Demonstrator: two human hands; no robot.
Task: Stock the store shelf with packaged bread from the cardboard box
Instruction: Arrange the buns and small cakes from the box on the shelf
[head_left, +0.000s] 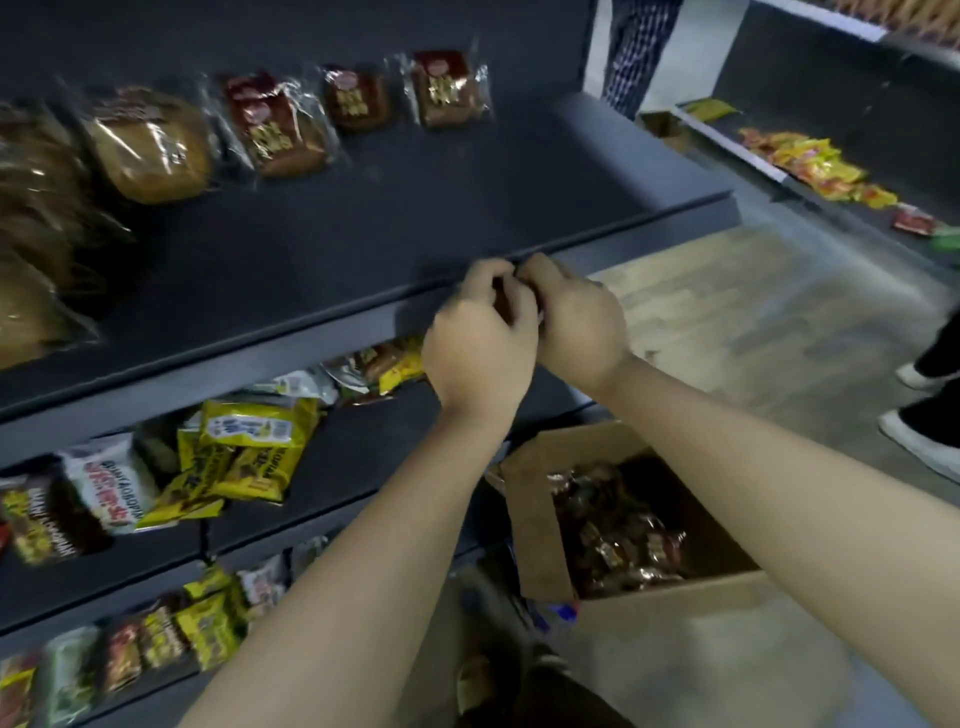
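The dark top shelf (363, 223) carries three red-labelled bread packs (275, 124) along its back and a round wrapped bun (150, 145) further left. My left hand (480, 343) and my right hand (576, 322) are pressed together at the shelf's front edge. Their fingers are curled and their fingertips meet. No package shows in either hand. Below my right forearm the open cardboard box (535, 525) stands on the floor, with several wrapped bread packs (618, 540) inside.
Lower shelves hold yellow and white snack packs (249, 447). Across the aisle another shelf carries yellow packets (810, 161). Someone's white shoes (919, 441) stand at the right edge. A person in checked clothing (639, 47) is at the top.
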